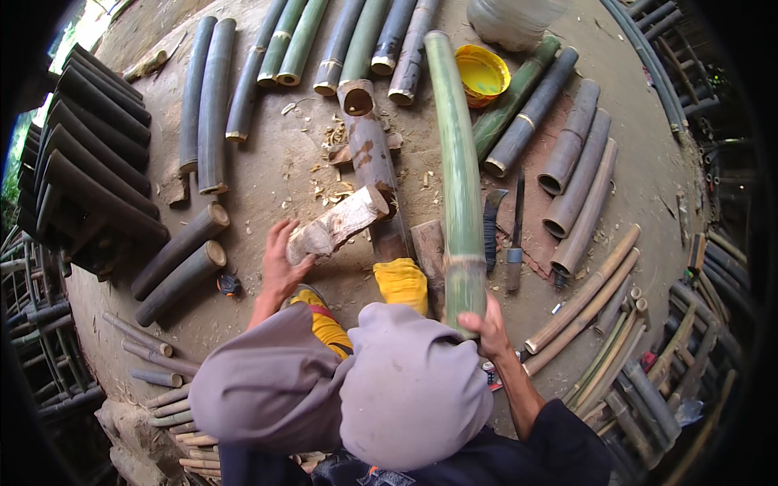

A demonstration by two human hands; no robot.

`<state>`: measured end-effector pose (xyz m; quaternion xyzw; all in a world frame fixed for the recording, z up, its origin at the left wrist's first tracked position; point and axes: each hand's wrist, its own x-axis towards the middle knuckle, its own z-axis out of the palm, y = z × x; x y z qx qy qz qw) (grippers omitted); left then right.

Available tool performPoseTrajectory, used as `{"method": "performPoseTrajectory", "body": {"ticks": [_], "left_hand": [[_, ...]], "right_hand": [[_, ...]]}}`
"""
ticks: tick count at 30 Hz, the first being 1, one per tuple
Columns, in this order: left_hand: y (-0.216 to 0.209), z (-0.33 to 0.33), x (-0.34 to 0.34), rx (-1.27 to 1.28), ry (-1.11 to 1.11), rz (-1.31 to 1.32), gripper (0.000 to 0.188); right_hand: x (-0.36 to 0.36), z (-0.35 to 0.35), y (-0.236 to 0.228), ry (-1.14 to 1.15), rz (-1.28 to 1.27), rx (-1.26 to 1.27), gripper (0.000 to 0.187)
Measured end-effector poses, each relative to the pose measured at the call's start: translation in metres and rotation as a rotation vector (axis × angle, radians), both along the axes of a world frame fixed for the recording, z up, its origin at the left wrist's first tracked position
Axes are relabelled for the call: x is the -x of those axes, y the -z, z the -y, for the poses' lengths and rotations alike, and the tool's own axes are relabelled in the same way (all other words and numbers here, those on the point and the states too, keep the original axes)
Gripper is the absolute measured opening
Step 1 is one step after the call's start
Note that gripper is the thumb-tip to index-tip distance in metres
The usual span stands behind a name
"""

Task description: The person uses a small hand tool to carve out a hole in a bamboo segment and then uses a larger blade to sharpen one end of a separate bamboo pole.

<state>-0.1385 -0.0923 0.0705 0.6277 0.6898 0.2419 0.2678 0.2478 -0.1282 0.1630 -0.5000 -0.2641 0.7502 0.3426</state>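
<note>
My left hand (279, 263) has its thumb and fingers on either side of the near end of a pale, rough wooden block (340, 221). The block slants across a brown, stained bamboo tube (371, 150) on the ground. A yellow shoe (401, 283) is at that tube's near end. My right hand (486, 326) is closed around the near end of a long green bamboo pole (460, 178), which points away from me. A dark-bladed tool with a wrapped handle (491, 231) and a long chisel-like tool (515, 243) lie right of the pole.
Dark bamboo tubes (215, 105) lie across the far ground. A yellow bowl (482, 74) stands far right of centre, near a cloudy plastic container (517, 20). Stacked dark bamboo (97, 162) fills the left side. Thin poles (583, 292) lie at right, wood shavings (332, 190) around the middle.
</note>
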Motion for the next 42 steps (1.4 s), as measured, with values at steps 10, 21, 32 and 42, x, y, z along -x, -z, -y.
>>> {"method": "performPoseTrajectory", "body": {"ticks": [10,21,32,42], "left_hand": [[-0.118,-0.048,0.021,0.16,-0.187,0.854,0.07],[-0.139,-0.044,0.057,-0.473,-0.699,1.409,0.043],[-0.217,0.005,0.068,-0.746,-0.725,1.068,0.053],[-0.195,0.005,0.059,-0.697,-0.834,1.088,0.057]], "right_hand": [[-0.063,0.001,-0.035,-0.468,0.825,-0.589,0.094],[0.073,-0.147,0.024,-0.607,0.457,-1.029,0.075],[0.128,-0.168,0.098,-0.645,0.745,-1.067,0.038],[-0.012,-0.16,0.096,-0.047,1.138,-0.676,0.042]]}}
